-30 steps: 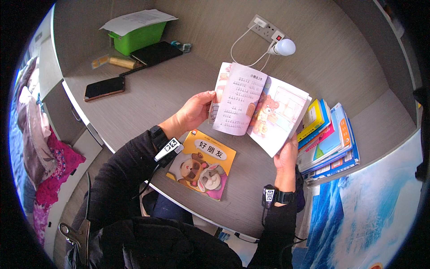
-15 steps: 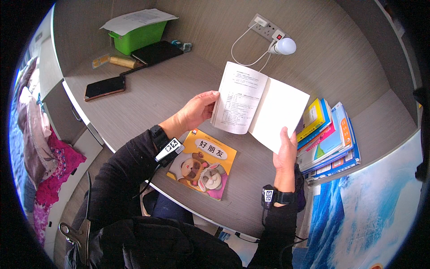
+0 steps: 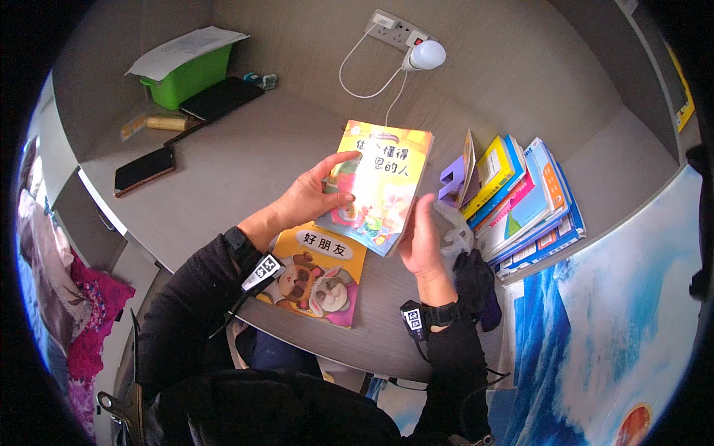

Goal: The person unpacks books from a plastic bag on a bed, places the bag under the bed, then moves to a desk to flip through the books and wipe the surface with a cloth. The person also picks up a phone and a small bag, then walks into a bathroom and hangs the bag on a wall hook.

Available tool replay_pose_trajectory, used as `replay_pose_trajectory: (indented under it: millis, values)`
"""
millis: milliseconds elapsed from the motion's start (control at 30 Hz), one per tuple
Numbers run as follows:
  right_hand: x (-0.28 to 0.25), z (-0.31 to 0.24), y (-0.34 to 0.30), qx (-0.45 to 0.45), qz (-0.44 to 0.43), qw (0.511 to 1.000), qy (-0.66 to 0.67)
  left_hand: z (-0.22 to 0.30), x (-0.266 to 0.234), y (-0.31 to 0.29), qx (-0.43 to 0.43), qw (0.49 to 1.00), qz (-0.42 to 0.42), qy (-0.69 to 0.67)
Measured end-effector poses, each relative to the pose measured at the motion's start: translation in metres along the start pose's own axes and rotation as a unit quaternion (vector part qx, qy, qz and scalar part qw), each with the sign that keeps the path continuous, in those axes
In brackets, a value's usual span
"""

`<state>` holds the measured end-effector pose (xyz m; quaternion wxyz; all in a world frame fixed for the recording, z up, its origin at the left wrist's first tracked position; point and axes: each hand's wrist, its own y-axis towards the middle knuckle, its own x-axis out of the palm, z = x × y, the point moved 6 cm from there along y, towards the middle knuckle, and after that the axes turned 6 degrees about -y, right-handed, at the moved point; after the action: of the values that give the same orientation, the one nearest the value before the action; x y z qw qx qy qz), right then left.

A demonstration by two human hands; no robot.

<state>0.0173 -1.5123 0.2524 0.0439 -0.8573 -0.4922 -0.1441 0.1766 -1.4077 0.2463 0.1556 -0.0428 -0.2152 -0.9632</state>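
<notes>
A closed picture book with a yellow illustrated cover is held up over the desk, glare washing out part of its front. My left hand grips it from the left, thumb and a finger lying on the cover. At its lower right edge is my right hand, thumb up beside the edge and the other fingers hidden behind the book. Below, flat on the desk, lies an orange picture book with cartoon animals, partly covered by my left wrist.
Several books stand leaning at the right, with a purple booklet and dark cloth near them. A phone, black tablet and green bin occupy the far left. A bulb hangs from the wall socket.
The open book has been closed, its yellow cover now facing me. My left hand has shifted onto the cover. The view has swung, bringing the purple booklet into sight.
</notes>
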Motion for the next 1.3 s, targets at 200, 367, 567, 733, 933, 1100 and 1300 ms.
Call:
replay_pose_trajectory:
  millis: [200,367,567,733,933,1100,1300]
  values:
    - [-0.026,-0.022,0.003,0.008,0.051,0.937,-0.346,0.006,0.000,-0.003,0.057,0.984,0.005,0.167]
    - [-0.059,-0.039,0.011,-0.012,0.169,0.918,-0.358,-0.003,-0.012,-0.006,0.016,0.959,0.069,0.276]
    - [-0.117,-0.096,0.018,-0.104,0.339,0.787,-0.505,-0.010,-0.026,-0.004,-0.010,0.949,0.095,0.301]
    - [-0.151,-0.139,-0.003,-0.167,0.452,0.698,-0.529,-0.009,-0.023,-0.005,-0.036,0.954,0.083,0.286]
    - [-0.147,-0.138,0.014,-0.224,0.435,0.487,-0.723,-0.013,-0.022,-0.004,-0.055,0.951,0.071,0.297]
    - [-0.158,-0.122,0.039,-0.184,0.455,0.513,-0.704,-0.019,-0.025,-0.004,-0.034,0.951,0.082,0.298]
    - [-0.180,-0.109,0.056,-0.111,0.445,0.528,-0.715,-0.022,-0.023,-0.002,-0.005,0.939,0.039,0.341]
